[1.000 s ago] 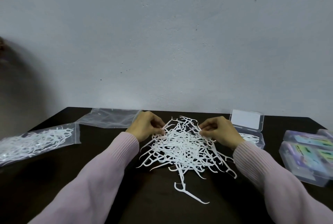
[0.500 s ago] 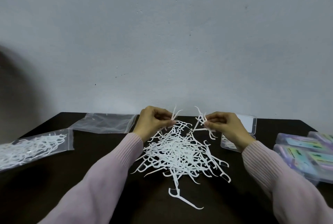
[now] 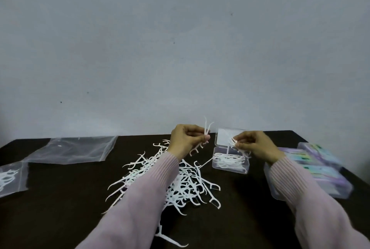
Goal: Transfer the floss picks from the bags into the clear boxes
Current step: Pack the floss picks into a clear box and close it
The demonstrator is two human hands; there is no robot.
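Observation:
A loose pile of white floss picks (image 3: 186, 180) lies on the dark table (image 3: 60, 208), partly under my left forearm. My left hand (image 3: 187, 140) is raised above the pile's far edge and pinches a few picks. My right hand (image 3: 254, 144) pinches another small bunch right over the open clear box (image 3: 230, 165), which holds several picks; its lid (image 3: 225, 136) stands open behind. An empty clear bag (image 3: 72, 149) lies at the back left. A bag with picks inside (image 3: 10, 178) sits at the left edge.
Several closed clear boxes with coloured labels (image 3: 312, 170) are stacked at the right, beside my right forearm. One pick (image 3: 170, 238) lies apart near the front edge. A plain grey wall stands close behind the table.
Both hands have lifted picks off the pile and moved right. My right hand went from the pile to above the open box; my left hand followed, higher off the table.

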